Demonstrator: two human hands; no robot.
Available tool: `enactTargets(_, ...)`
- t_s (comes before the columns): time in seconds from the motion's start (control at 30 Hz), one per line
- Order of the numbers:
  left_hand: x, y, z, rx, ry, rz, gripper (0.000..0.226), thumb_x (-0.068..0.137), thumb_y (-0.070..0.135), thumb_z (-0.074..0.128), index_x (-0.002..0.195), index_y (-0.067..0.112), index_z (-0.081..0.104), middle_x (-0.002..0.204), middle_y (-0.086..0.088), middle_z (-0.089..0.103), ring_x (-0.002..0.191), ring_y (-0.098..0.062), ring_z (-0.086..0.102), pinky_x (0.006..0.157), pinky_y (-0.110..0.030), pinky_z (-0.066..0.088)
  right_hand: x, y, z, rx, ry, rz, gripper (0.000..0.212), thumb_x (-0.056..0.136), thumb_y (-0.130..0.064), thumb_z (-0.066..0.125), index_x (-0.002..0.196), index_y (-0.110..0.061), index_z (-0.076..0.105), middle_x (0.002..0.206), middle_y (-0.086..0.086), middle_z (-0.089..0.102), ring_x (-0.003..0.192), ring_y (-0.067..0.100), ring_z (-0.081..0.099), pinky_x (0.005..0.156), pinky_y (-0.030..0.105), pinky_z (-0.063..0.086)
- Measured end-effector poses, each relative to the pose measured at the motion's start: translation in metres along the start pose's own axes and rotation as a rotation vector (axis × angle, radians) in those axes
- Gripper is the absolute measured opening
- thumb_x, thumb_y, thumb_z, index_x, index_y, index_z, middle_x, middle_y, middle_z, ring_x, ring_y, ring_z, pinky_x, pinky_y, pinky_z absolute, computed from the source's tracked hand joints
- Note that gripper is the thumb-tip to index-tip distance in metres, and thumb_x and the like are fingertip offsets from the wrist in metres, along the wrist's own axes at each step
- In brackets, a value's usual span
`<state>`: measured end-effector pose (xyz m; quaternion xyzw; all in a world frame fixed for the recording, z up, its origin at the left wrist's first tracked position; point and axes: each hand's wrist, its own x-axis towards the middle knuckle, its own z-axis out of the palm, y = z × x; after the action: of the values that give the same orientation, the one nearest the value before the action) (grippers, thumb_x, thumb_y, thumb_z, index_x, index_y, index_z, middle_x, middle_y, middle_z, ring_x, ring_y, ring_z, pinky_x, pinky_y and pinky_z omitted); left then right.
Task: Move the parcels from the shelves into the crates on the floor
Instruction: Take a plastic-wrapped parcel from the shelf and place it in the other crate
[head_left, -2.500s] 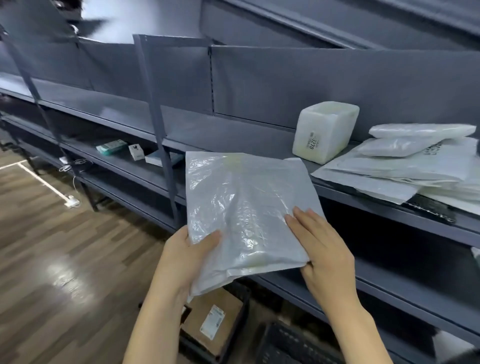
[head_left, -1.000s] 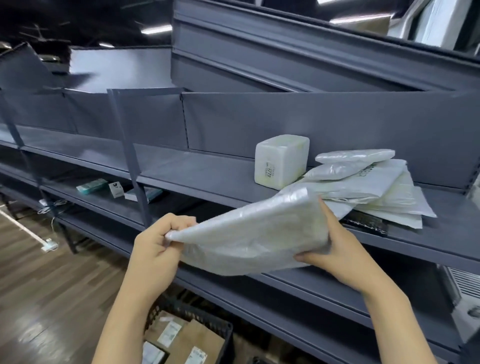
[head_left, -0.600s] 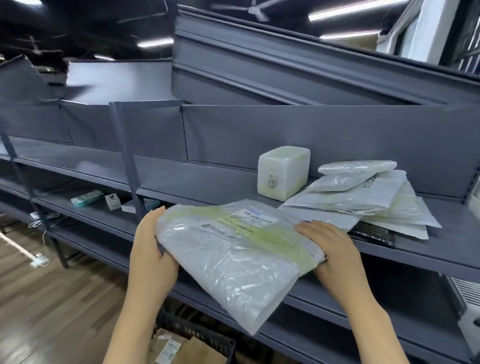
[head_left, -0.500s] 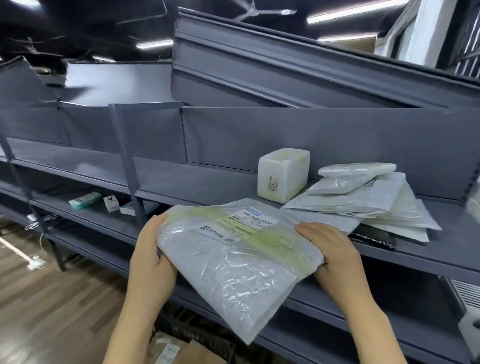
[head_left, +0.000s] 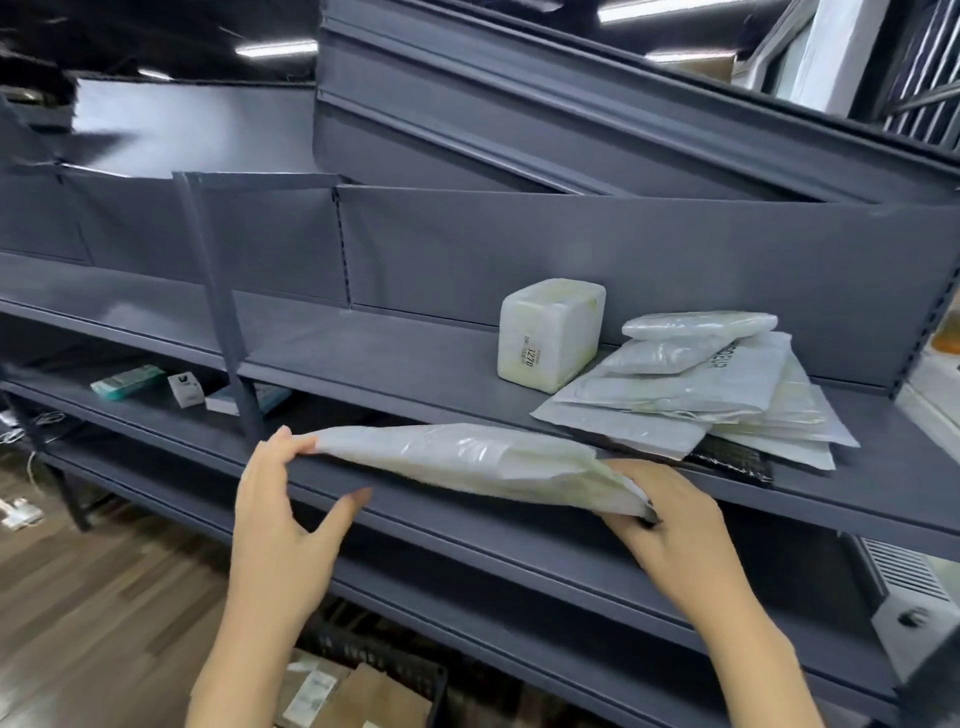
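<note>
Flat parcel held edge-on between both my hands, in front of the shelf.

Below, the crate (head_left: 363, 670) already holds boxes. My left hand (head_left: 280, 514) pinches the parcel's (head_left: 467, 462) corner with its fingertips; my right hand (head_left: 670, 525) grips the opposite end, apparently to keep the limp bag level. Beyond, more bags (head_left: 696, 395) await on the shelf (head_left: 395, 358).

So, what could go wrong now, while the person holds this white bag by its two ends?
The left hand pinches the white bag only at its corner with the fingertips, so the bag could slip loose. The right hand works close to the parcel pile, which overhangs the shelf edge and could be knocked down.
</note>
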<state>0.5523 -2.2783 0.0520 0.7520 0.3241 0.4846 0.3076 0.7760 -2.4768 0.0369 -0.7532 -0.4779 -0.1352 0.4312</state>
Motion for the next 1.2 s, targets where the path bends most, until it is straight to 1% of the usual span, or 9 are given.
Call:
enactTargets(0.17,0.008,-0.01,-0.003,0.096,-0.227,0.111,0.075,0.073,0.014,0.079,0.128,0.048,0.04,0.135,0.023,0.045,0.129,-0.008,0.042,0.107,-0.036,0.035,0.005,-0.006,-0.003,0.051,-0.217,0.017,0.029,0.081,-0.019,0.073,0.083,-0.045,0.06,0.09,-0.029,0.062,0.084,-0.004,0.058,0.07,0.011,0.04)
enactTargets(0.33,0.004,-0.017,0.009,0.18,-0.28,0.056,0.042,0.08,0.02,0.073,0.07,0.056,0.054,0.065,0.019,0.066,0.071,-0.007,0.063,0.057,-0.026,0.041,0.003,-0.007,0.009,-0.015,-0.253,0.064,0.028,0.082,-0.025,0.07,0.092,-0.048,0.057,0.096,-0.032,0.059,0.094,-0.005,0.054,0.078,0.015,0.04)
enactTargets(0.5,0.002,-0.009,0.015,0.444,-0.132,0.079,0.026,0.085,0.021,0.063,0.063,0.031,0.053,0.049,0.007,0.051,0.053,-0.02,0.049,0.048,-0.028,0.03,0.01,-0.012,0.009,-0.027,-0.237,0.112,0.064,0.08,-0.043,0.07,0.134,-0.047,0.035,0.129,-0.037,0.035,0.123,-0.015,0.029,0.1,0.008,0.022)
enactTargets(0.67,0.004,-0.01,0.02,0.716,-0.291,0.312,0.019,0.064,0.019,0.061,0.05,0.024,0.048,0.038,0.001,0.041,0.034,-0.02,0.039,0.045,-0.014,0.011,0.024,-0.042,-0.003,-0.077,-0.315,-0.041,0.083,0.079,-0.048,0.069,0.13,-0.065,0.005,0.138,-0.044,0.01,0.132,-0.019,0.009,0.109,0.009,0.011)
enactTargets(0.77,0.003,-0.009,0.028,0.795,-0.361,0.309,0.025,0.053,0.015,0.072,0.047,0.022,0.048,0.036,0.001,0.04,0.031,-0.021,0.038,0.047,-0.013,0.003,0.034,-0.062,0.003,-0.222,-0.554,-0.122,0.091,0.077,-0.049,0.07,0.141,-0.054,0.006,0.15,-0.025,0.02,0.139,-0.003,0.016,0.116,0.028,0.017)
enactTargets(0.9,-0.001,-0.004,0.031,0.849,-0.417,0.268,0.023,0.06,0.017,0.078,0.058,0.024,0.057,0.047,0.001,0.052,0.043,-0.021,0.048,0.044,-0.016,0.008,0.031,-0.065,0.031,-0.405,-0.797,0.026,0.089,0.083,-0.034,0.068,0.15,-0.038,0.009,0.148,-0.007,0.036,0.134,0.016,0.034,0.107,0.033,0.034)
enactTargets(1.07,-0.005,-0.012,0.024,0.768,-0.507,0.305,0.022,0.062,0.026,0.08,0.063,0.027,0.058,0.052,0.009,0.054,0.05,-0.012,0.054,0.041,-0.017,0.022,0.027,-0.055,0.054,-0.503,-0.587,0.033,0.039,0.088,-0.02,0.049,0.122,-0.039,0.052,0.102,-0.007,0.065,0.093,0.019,0.058,0.068,0.029,0.042)
enactTargets(1.13,-0.005,-0.012,0.018,0.546,-0.563,0.157,0.011,0.08,0.046,0.066,0.08,0.035,0.066,0.07,0.018,0.064,0.072,-0.004,0.06,0.06,-0.022,0.045,0.027,-0.056,0.06,-0.537,-0.557,0.004,0.022,0.086,-0.015,0.045,0.096,-0.031,0.057,0.082,-0.008,0.06,0.075,0.019,0.053,0.055,0.025,0.03)
enactTargets(1.2,-0.004,-0.011,0.008,0.216,-0.593,-0.077,0.023,0.077,0.059,0.059,0.08,0.039,0.069,0.078,0.026,0.068,0.078,0.004,0.062,0.073,-0.021,0.048,0.026,-0.055,0.064,-0.568,-0.558,-0.017,0.023,0.082,-0.009,0.043,0.085,-0.03,0.051,0.076,-0.008,0.052,0.07,0.018,0.045,0.05,0.023,0.02)
